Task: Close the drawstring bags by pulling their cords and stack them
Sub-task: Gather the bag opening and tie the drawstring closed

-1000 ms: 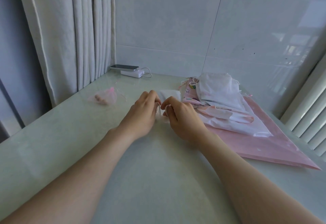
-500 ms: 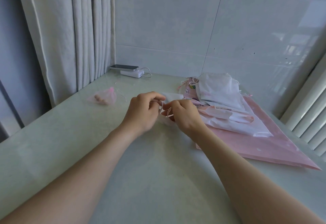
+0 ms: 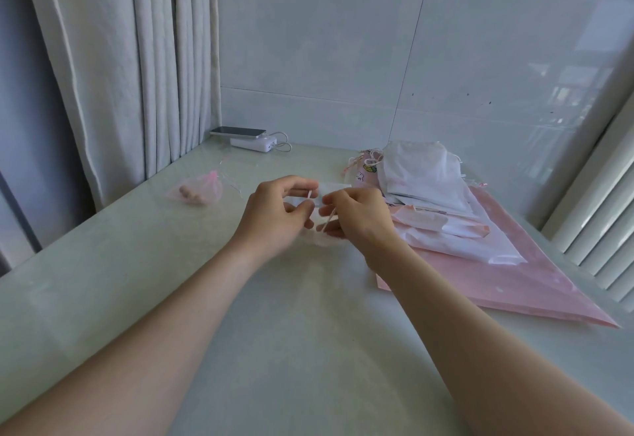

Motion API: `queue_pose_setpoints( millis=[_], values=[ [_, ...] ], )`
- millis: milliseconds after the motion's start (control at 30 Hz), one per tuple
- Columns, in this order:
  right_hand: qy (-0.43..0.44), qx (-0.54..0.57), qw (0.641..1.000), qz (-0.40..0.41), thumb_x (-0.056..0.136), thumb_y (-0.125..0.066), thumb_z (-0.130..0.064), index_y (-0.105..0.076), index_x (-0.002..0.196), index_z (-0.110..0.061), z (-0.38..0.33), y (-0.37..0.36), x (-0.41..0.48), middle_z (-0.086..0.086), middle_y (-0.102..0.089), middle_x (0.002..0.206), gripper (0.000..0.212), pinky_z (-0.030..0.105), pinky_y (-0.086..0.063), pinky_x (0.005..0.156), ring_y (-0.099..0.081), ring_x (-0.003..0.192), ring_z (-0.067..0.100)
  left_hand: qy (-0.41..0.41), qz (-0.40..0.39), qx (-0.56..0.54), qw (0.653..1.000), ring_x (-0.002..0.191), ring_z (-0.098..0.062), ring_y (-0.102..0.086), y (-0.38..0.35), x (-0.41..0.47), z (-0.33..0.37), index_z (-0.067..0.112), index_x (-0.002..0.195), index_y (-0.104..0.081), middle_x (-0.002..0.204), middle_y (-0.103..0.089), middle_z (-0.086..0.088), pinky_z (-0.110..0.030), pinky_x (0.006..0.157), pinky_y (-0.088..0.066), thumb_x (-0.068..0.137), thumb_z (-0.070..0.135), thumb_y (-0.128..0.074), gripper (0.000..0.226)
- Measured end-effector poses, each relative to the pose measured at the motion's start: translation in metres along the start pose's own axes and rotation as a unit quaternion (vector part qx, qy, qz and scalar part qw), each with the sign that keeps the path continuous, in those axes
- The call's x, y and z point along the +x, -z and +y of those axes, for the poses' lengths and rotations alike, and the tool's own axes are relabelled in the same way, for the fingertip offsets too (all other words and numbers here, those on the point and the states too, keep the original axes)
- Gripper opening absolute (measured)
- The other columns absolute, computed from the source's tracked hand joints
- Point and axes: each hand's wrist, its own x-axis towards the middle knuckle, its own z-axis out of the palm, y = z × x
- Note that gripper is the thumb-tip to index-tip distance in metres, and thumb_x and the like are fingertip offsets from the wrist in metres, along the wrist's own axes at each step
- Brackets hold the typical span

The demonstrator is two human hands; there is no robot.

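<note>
**Both hands on the cords of a small sheer pouch**

In the middle of the pale tabletop (image 3: 291, 350) the left hand (image 3: 274, 219) and the right hand (image 3: 358, 218) meet almost knuckle to knuckle over a small sheer pouch (image 3: 322, 238). The fingers of each hand are curled, with thumb and forefinger clamped on the pouch's thin pink cords (image 3: 327, 221). One strand shows at the left fingertips and another runs slantwise under the right thumb. The hands cover most of the pouch. Only a pale, gauzy edge shows beneath them, and from here I can't tell whether anything is inside it or whether it touches the tabletop.

Well apart to the left lies a pink mesh bag (image 3: 199, 192) with its neck gathered and a few rounded tan pieces inside. They are too small to name.

To the right, a heap of flat bags (image 3: 422, 175) sits on a large pink sheet (image 3: 514, 284) spread over the tabletop. Most are white, and one with a cartoon print peeks out at the left edge. How their mouths stand is hard to read. A white slip (image 3: 338, 186) pokes out just behind the hands, mostly hidden.

In the back corner a phone (image 3: 238, 131) rests on a white power bank (image 3: 253, 143), beside the curtain (image 3: 137, 58). White slats (image 3: 603, 223) at the right are cut off by the edge of the view.
</note>
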Motion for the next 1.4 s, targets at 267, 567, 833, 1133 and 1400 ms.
queue_pose_setpoints(
  millis=[267,567,833,1133,1400],
  values=[
    [-0.056,0.121,0.991,0.001,0.096,-0.053,-0.006,-0.075,0.099,-0.007,-0.010,0.006,0.001,0.009,-0.065,0.089,0.022,0.033,-0.058,0.068,-0.068,0.066,0.020,-0.030,-0.029,0.024,0.999,0.069,-0.016,-0.076,-0.002,0.000,0.002,0.031,0.139,-0.062,0.135,-0.065,0.015,-0.029,0.071,-0.055,0.099,0.006,-0.066,0.047],
    [-0.022,0.118,0.991,-0.059,0.098,-0.066,-0.020,-0.076,0.091,-0.009,-0.010,0.005,0.001,-0.005,-0.048,0.059,0.016,0.026,-0.038,0.053,-0.043,0.051,0.012,-0.035,-0.067,0.017,0.997,0.077,-0.021,-0.076,-0.004,0.000,0.004,0.028,0.157,-0.037,0.128,-0.070,0.009,-0.036,0.083,-0.061,0.098,0.009,-0.069,0.070],
    [-0.062,0.203,0.975,0.068,0.095,-0.057,-0.006,-0.075,0.091,-0.005,-0.011,0.007,0.005,-0.002,-0.052,0.065,0.018,0.026,-0.041,0.052,-0.046,0.051,0.013,0.025,-0.044,0.050,0.997,0.078,-0.014,-0.072,-0.006,0.002,0.004,0.017,0.123,-0.068,0.083,-0.077,0.005,-0.037,0.080,-0.060,0.099,0.022,-0.066,0.024],
    [-0.097,0.181,0.972,0.112,0.095,-0.057,0.002,-0.071,0.093,0.004,-0.011,0.012,0.004,0.016,-0.075,0.084,0.014,0.031,-0.062,0.060,-0.075,0.060,0.020,0.080,-0.025,0.027,0.996,0.065,-0.012,-0.062,-0.006,0.003,0.001,0.022,0.083,-0.069,0.068,-0.072,0.006,-0.030,0.068,-0.050,0.100,0.026,-0.060,0.020],
    [0.057,0.075,0.985,0.147,0.087,-0.055,-0.007,-0.080,0.089,-0.019,-0.013,0.010,0.001,-0.005,-0.077,0.076,0.028,0.013,-0.050,0.059,-0.062,0.064,0.002,0.099,-0.091,-0.010,0.991,0.064,-0.011,-0.060,-0.001,0.003,0.004,0.014,0.086,-0.078,0.066,-0.067,0.006,-0.030,0.070,-0.047,0.095,0.023,-0.069,0.015]
  ],
)
